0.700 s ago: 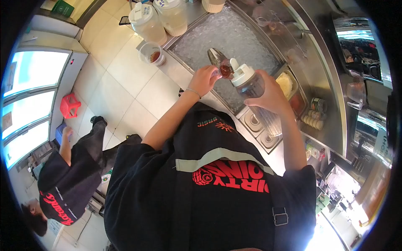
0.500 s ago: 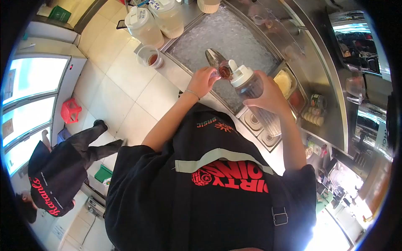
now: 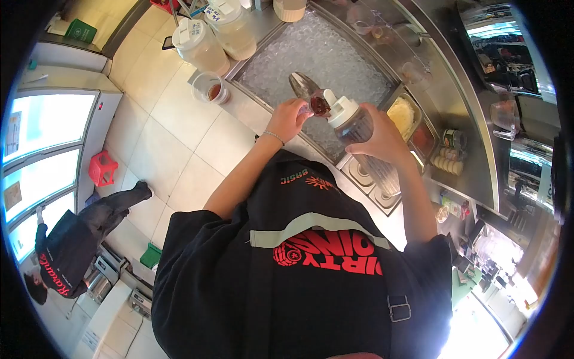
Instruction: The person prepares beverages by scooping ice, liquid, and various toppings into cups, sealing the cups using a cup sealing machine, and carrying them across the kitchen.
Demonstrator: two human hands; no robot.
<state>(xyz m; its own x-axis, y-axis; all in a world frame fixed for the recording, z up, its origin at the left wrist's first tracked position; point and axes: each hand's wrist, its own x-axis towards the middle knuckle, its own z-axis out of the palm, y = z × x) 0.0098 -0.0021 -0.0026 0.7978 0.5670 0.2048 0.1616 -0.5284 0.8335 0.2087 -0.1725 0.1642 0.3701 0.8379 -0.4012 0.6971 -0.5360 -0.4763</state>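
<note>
Head view: a co-worker [image 3: 63, 254] is now standing farther left than in the earlier frames, one hand reaching to the glass-door refrigerator [image 3: 48, 128], while both of the wearer's hands are keeping nearly the same pose. Fingers of the left hand [image 3: 289, 119] are gripping a small clear cup [image 3: 320, 106] of dark red liquid above the ice bin. Fingers of the right hand [image 3: 382, 134] are wrapping around a clear bottle [image 3: 382, 170], its white spouted lid [image 3: 343, 111] tilting toward the cup. Just beyond, a metal scoop [image 3: 304, 82] is lying on the ice [image 3: 311, 45]. At left, a larger plastic cup [image 3: 212, 88] with reddish-brown liquid is standing on the desk [image 3: 248, 110].
</note>
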